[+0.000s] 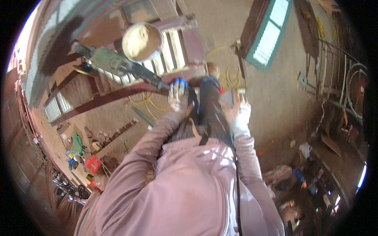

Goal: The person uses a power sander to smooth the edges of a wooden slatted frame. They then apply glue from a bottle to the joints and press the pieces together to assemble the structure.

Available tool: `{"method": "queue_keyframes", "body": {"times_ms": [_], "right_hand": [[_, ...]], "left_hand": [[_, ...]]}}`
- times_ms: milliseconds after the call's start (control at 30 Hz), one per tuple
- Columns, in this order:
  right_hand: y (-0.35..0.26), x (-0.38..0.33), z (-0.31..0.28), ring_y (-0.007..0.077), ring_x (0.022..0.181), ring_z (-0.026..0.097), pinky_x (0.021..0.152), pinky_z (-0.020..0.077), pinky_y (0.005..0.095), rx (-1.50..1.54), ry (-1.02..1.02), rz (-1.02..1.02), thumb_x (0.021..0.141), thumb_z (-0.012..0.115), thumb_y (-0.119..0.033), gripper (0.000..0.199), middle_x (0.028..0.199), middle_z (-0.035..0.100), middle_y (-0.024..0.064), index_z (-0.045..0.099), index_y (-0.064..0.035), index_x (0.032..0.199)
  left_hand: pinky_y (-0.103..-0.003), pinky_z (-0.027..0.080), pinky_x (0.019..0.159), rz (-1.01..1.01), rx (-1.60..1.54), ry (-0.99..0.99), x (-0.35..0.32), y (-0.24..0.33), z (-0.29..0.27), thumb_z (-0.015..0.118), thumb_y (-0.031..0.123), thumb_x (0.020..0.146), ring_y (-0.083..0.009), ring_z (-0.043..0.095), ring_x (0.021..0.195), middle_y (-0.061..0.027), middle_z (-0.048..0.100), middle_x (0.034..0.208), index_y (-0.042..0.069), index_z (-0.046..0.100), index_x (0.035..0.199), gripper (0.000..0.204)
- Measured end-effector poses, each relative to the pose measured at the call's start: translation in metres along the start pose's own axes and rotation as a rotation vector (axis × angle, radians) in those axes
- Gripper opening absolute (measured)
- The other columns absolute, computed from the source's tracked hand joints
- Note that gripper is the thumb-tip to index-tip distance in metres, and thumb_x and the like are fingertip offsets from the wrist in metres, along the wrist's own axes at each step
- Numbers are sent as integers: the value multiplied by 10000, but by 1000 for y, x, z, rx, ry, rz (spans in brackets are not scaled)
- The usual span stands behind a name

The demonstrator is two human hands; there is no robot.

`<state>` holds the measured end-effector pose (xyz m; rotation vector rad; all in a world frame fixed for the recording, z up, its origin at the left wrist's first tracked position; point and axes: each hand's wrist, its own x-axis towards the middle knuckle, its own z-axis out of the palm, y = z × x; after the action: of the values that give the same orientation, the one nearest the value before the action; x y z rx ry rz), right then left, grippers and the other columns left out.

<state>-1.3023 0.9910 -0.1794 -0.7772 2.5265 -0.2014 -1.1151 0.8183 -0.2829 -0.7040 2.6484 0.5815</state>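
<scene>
My left hand (179,95), in a white glove with blue fingertips, rests at the near edge of a maroon metal frame (195,39) with pale slats. Its fingers point forward and look slightly apart, with nothing visible in them. The dark end of a green-bodied power tool (107,61), which looks like an angle grinder, lies just beside those fingers. In my right hand (239,110), partly gloved in white, is a flat grey piece (228,98), held over my right thigh. A round tub (158,46) with cream-coloured paste or powder stands on the frame.
Yellow cord (233,80) lies on the floor ahead of my right hand. A green-framed louvred panel (258,59) stands farther right. Metal rods and a hoop (350,88) are at the far right. A red container (93,164) and green cloth (77,143) lie at the left.
</scene>
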Motion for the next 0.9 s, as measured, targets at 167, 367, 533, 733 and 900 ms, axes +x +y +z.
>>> {"method": "queue_keyframes", "body": {"times_ms": [167,367,533,733,900], "right_hand": [[-5,6,8,486,1099,655,938,525,553,46,84,-98,807,787,-503,742,1231,659,328,639,32,1300],[-12,5,14,430,1116,639,947,492,553,32,98,-82,768,787,-524,818,1225,669,241,589,-6,1369],[-9,14,20,423,930,695,842,557,530,-27,206,-77,808,766,-526,687,1064,711,252,660,-36,1278],[-13,6,19,431,1108,651,954,506,518,-52,181,-140,836,755,-533,779,1198,675,270,584,-4,1382],[-30,9,11,408,1140,634,993,486,490,49,95,-44,824,767,-500,738,1218,664,243,599,-17,1355]], "left_hand": [[-524,152,1280,-33,-224,60,-5,-9,6,734,365,827,-420,207,1551,-249,260,1653,-28,345,1559,917],[-548,107,1270,87,50,6,-13,-7,-18,699,502,866,-435,95,1565,-237,144,1682,-19,273,1593,991],[-550,209,1257,7,-75,237,5,-34,66,764,483,743,-390,285,1524,-231,352,1612,29,511,1453,880],[-523,47,1288,19,98,-87,3,9,-30,628,530,883,-397,86,1582,-235,147,1694,-48,268,1587,979],[-541,78,1273,81,74,108,-4,-5,-12,677,533,878,-423,64,1579,-256,97,1699,-17,404,1534,899]]}}
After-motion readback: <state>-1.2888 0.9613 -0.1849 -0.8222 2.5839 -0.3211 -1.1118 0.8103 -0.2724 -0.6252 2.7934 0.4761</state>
